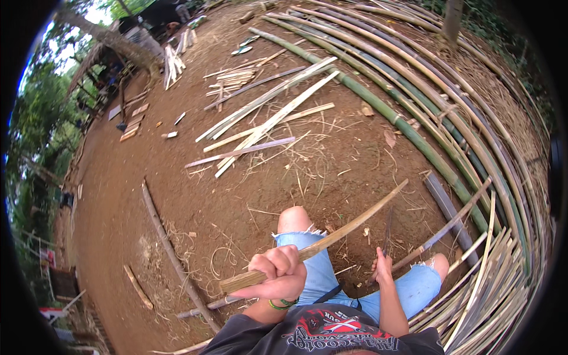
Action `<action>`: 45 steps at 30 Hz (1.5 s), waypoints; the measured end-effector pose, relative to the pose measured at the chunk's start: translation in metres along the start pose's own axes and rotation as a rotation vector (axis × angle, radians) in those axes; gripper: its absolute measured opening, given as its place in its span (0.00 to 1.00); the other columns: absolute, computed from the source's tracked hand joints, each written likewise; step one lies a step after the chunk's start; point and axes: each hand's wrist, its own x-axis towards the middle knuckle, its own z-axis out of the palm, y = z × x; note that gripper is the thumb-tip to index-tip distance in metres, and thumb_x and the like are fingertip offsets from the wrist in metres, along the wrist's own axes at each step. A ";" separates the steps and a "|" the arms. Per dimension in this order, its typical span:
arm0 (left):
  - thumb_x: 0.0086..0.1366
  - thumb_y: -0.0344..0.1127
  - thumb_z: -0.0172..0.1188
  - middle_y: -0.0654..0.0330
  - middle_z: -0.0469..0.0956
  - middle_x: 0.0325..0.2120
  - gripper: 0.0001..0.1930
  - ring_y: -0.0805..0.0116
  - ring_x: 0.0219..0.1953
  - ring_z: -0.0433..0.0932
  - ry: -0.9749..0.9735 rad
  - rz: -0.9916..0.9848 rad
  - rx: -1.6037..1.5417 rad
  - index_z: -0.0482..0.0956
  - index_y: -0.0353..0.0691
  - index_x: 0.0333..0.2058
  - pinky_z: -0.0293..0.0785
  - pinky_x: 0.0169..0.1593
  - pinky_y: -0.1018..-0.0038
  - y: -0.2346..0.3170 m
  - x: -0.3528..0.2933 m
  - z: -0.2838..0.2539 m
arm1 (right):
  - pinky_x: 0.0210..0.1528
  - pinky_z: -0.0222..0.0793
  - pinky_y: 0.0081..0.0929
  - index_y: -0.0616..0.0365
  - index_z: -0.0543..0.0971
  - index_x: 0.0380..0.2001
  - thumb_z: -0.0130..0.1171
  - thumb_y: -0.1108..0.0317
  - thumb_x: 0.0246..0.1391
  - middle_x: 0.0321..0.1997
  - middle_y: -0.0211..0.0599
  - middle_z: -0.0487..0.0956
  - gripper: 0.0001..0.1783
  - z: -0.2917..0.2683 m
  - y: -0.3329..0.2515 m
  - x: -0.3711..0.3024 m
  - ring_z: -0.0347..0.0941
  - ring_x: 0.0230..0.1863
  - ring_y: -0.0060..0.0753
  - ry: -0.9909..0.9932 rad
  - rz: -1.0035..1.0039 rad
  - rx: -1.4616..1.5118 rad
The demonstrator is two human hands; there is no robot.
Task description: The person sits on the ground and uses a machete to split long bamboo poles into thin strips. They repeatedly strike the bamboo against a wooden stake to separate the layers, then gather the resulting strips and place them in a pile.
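My left hand (278,273) is closed around the near end of a long split bamboo strip (350,227). The strip slants up and to the right, across my left thigh and over the ground. My right hand (383,267) is closed by my right knee. A thin dark blade (388,229), which looks like a knife's, rises from it; the fingers hide the handle. Blade and strip appear apart. Just right of that hand, a bamboo piece (441,235) slants up across my right leg.
Long bamboo poles (408,127) lie along the right, with a pile of split strips (497,290) nearer me. Pale strips (275,121) and curly shavings (302,165) lie ahead. A thin log (168,242) lies left. Trees and a shelter (100,71) stand far left.
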 end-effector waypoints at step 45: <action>0.54 0.87 0.30 0.65 0.56 0.11 0.43 0.74 0.15 0.49 0.197 0.300 -0.033 0.56 0.45 0.16 0.46 0.23 0.72 0.069 0.057 -0.091 | 0.12 0.57 0.26 0.49 0.66 0.23 0.58 0.58 0.59 0.11 0.23 0.59 0.15 0.043 0.017 0.033 0.58 0.10 0.23 -0.003 0.056 -0.008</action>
